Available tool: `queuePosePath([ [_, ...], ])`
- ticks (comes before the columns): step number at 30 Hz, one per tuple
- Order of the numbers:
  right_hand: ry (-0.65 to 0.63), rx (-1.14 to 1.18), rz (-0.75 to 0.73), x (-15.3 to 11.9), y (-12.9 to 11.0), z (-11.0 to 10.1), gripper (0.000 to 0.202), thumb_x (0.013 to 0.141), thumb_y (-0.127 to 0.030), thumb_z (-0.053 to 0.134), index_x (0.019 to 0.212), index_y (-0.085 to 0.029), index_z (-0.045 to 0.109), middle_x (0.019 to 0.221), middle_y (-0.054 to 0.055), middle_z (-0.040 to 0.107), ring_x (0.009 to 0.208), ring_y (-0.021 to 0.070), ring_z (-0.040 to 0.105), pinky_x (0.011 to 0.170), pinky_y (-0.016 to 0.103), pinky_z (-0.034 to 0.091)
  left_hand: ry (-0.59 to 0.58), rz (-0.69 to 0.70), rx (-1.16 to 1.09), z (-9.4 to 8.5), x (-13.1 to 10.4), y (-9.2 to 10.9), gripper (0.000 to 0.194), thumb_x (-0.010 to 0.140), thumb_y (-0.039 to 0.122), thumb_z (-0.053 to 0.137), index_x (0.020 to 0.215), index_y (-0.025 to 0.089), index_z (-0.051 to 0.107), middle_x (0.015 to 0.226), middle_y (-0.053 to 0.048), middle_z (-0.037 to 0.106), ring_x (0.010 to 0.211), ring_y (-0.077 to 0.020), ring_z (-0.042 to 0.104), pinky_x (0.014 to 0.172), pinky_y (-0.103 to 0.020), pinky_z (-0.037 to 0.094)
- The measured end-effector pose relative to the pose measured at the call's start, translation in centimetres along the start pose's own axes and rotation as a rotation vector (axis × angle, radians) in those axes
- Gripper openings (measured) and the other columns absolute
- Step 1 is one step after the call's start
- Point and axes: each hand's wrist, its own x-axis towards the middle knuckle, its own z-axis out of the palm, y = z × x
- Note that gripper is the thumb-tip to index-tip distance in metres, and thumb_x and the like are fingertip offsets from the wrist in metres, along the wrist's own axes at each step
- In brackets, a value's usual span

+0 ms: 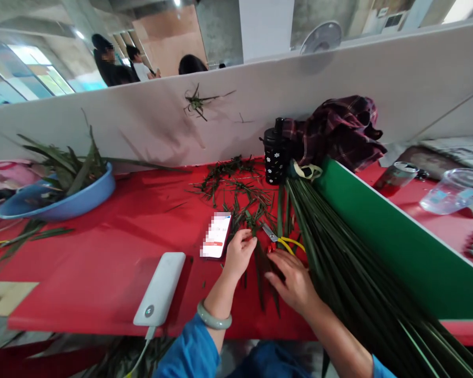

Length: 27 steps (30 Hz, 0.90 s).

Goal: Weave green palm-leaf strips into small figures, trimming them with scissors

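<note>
My left hand (239, 254), with a pale green bangle on its wrist, is closed in a pinch on a green palm leaf (259, 275); its long strips hang down toward the table's front. Just to the right, my right hand (294, 281) has its thumb and fingers apart, with nothing visibly held. Beyond its fingertips lie scissors (276, 237) with yellow handles, and a small red object (271, 247) that I cannot make out. A lit phone (216, 236) lies left of my left hand. Leaf scraps (236, 184) are scattered behind the hands.
A thick bundle of long leaves (339, 257) runs along the green divider (378, 231) at right. A black flowered bottle (275, 155) stands at the back beside a plaid cloth (335, 131). A white power bank (160, 289) and a blue basin (79, 202) are at left.
</note>
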Motion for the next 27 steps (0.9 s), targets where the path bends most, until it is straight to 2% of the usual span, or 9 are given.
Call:
queuePosePath([
  [3, 0.035, -0.072, 0.11, 1.1, 0.9, -0.6, 0.029, 0.083, -0.023, 0.039, 0.102, -0.014, 0.059, 0.101, 0.008, 0.064, 0.097, 0.0183, 0.056, 0.088, 0.034, 0.045, -0.005, -0.04, 0.075, 0.2, 1.2, -0.3, 0.028, 0.072, 0.032, 0.053, 0.094, 0.014, 0.051, 0.092, -0.01, 0.063, 0.085, -0.0166, 0.062, 0.077, -0.031, 0.048],
  [6, -0.066, -0.22, 0.19, 2.1, 1.3, -0.6, 0.028, 0.08, -0.02, 0.044, 0.102, -0.016, 0.06, 0.109, 0.008, 0.061, 0.1, 0.0211, 0.054, 0.087, 0.036, 0.044, -0.009, -0.026, 0.331, 0.9, 2.2, 0.2, 0.035, 0.068, 0.032, 0.058, 0.098, 0.016, 0.049, 0.083, -0.007, 0.064, 0.082, -0.0201, 0.062, 0.076, -0.034, 0.046],
  [9, -0.131, -0.31, 0.228, 2.5, 1.2, -0.3, 0.031, 0.078, -0.017, 0.045, 0.106, -0.019, 0.059, 0.116, 0.006, 0.057, 0.101, 0.0217, 0.053, 0.085, 0.035, 0.044, -0.015, 0.01, 0.548, 1.5, 2.6, 1.0, 0.041, 0.07, 0.026, 0.055, 0.108, 0.016, 0.045, 0.085, -0.009, 0.064, 0.084, -0.0239, 0.062, 0.075, -0.035, 0.045],
  [12, -0.119, -0.363, 0.253, 2.4, 1.6, -0.3, 0.031, 0.078, -0.017, 0.045, 0.105, -0.019, 0.06, 0.116, 0.006, 0.057, 0.098, 0.0206, 0.053, 0.085, 0.033, 0.044, -0.028, -0.028, 0.574, 1.5, 2.5, 1.2, 0.042, 0.07, 0.019, 0.049, 0.112, 0.017, 0.043, 0.083, -0.008, 0.064, 0.082, -0.0246, 0.062, 0.072, -0.035, 0.044],
  [15, -0.085, -0.392, 0.317, 2.4, 2.2, -0.6, 0.029, 0.078, -0.017, 0.045, 0.101, -0.018, 0.062, 0.114, 0.007, 0.058, 0.094, 0.0217, 0.054, 0.083, 0.033, 0.045, -0.027, -0.058, 0.415, 1.3, 2.2, 0.8, 0.042, 0.067, 0.015, 0.049, 0.109, 0.016, 0.046, 0.079, -0.006, 0.064, 0.078, -0.0208, 0.061, 0.073, -0.032, 0.044],
  [18, -0.006, -0.29, 0.366, 2.7, 2.0, -1.2, 0.03, 0.078, -0.017, 0.043, 0.101, -0.016, 0.062, 0.113, 0.009, 0.059, 0.099, 0.023, 0.053, 0.086, 0.035, 0.043, -0.045, -0.094, 0.095, 1.3, 1.5, 0.4, 0.043, 0.065, 0.014, 0.05, 0.108, 0.014, 0.047, 0.075, -0.003, 0.061, 0.072, -0.015, 0.058, 0.071, -0.027, 0.043],
  [21, 0.03, 0.013, 0.423, 3.7, 0.7, -1.5, 0.028, 0.08, -0.022, 0.041, 0.095, -0.017, 0.063, 0.102, 0.008, 0.063, 0.094, 0.0202, 0.056, 0.085, 0.033, 0.043, -0.129, -0.117, -0.244, 1.5, 0.9, 0.5, 0.043, 0.063, 0.014, 0.051, 0.105, 0.014, 0.049, 0.075, -0.001, 0.058, 0.07, -0.011, 0.055, 0.068, -0.023, 0.042],
  [24, -0.035, 0.355, 0.528, 5.0, -0.6, -0.9, 0.03, 0.079, -0.037, 0.042, 0.085, -0.017, 0.064, 0.081, 0.005, 0.066, 0.078, 0.0181, 0.06, 0.073, 0.03, 0.045, -0.229, -0.122, -0.484, 1.6, 0.4, 1.1, 0.042, 0.059, 0.012, 0.051, 0.101, 0.014, 0.051, 0.073, 0.001, 0.056, 0.069, -0.0084, 0.052, 0.067, -0.021, 0.04],
  [27, 0.067, 0.778, 0.672, 6.0, -1.3, 0.4, 0.035, 0.072, -0.048, 0.049, 0.077, -0.016, 0.062, 0.07, 0.002, 0.064, 0.069, 0.0151, 0.058, 0.066, 0.027, 0.044, -0.29, -0.164, -0.61, 1.6, 0.1, 1.6, 0.042, 0.056, 0.009, 0.051, 0.098, 0.015, 0.054, 0.069, 0.003, 0.054, 0.066, -0.0072, 0.049, 0.066, -0.02, 0.038],
])
